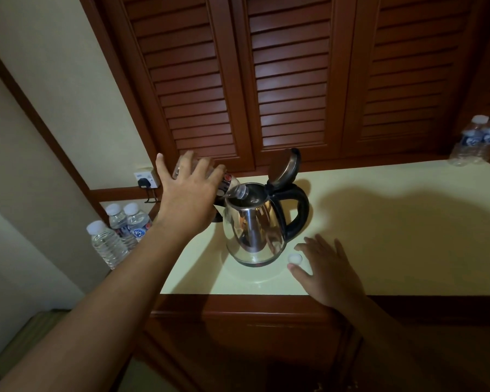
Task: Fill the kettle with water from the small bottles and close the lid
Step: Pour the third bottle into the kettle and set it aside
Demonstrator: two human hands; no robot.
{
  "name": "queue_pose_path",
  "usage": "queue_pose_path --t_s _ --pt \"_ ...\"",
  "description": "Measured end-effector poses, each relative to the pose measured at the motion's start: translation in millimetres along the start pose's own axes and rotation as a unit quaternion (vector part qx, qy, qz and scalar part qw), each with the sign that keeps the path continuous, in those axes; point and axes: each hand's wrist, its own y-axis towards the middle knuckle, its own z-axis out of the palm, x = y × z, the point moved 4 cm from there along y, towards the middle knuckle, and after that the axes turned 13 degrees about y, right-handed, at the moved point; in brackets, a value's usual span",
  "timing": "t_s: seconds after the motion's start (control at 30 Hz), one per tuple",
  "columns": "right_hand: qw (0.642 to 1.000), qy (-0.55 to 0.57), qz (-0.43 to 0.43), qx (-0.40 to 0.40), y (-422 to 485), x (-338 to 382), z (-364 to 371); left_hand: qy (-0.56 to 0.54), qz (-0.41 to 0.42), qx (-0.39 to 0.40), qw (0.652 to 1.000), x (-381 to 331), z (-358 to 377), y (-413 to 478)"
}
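Note:
A steel kettle [253, 227] with a black handle stands on the pale countertop [393, 236], its lid [285, 165] hinged upright. My left hand [187, 193] grips a small clear bottle [232, 188] tipped on its side, its neck resting in the kettle's mouth. My right hand [327, 267] lies flat on the counter just right of the kettle, fingers relaxed. A white bottle cap [294, 258] sits on the counter beside that hand's fingertips.
Three capped water bottles [119, 233] stand off the counter's left end. Two more capped bottles [477, 141] stand at the far right. A wall socket [146, 179] with a black plug is behind my left hand. Louvred wooden doors [289, 80] back the counter.

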Motion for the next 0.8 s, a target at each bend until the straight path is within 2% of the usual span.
queue_pose_path --t_s 0.13,0.23,0.33,0.4,0.47,0.53,0.63,0.7,0.8 --pt "1.0 0.009 0.005 0.005 0.2 -0.6 0.6 -0.05 -0.022 0.016 0.998 3.2 1.3 -3.3" --pt "1.0 0.013 0.01 0.01 0.3 -1.5 1.1 -0.148 -0.06 0.063 0.985 3.5 8.8 -10.5" --pt "1.0 0.025 0.008 0.002 0.2 -0.5 -0.5 -0.322 -0.117 0.093 0.935 2.8 19.7 -25.8" --pt "0.999 0.035 0.002 -0.005 0.8 -1.0 -0.7 -0.417 -0.142 0.075 0.895 -2.6 22.2 -43.5" --pt "0.999 0.053 0.001 -0.012 1.5 -2.2 -1.1 -0.469 -0.149 0.034 0.87 -11.7 20.4 -68.2" --pt "0.998 0.062 -0.007 -0.013 2.2 -2.2 -2.5 -0.496 -0.145 0.01 0.856 -23.3 20.4 -95.3" --pt "0.997 0.078 -0.028 0.001 2.8 -0.2 -3.6 -0.524 -0.116 0.029 0.843 -46.2 27.0 -130.6" --pt "0.992 0.118 -0.04 0.015 0.8 6.4 -6.5 -0.516 -0.07 0.056 0.852 -62.3 28.8 -146.7" --pt "0.979 0.202 -0.037 -0.006 -7.6 18.4 -14.0 -0.487 -0.024 0.084 0.869 -78.6 28.8 -160.4"
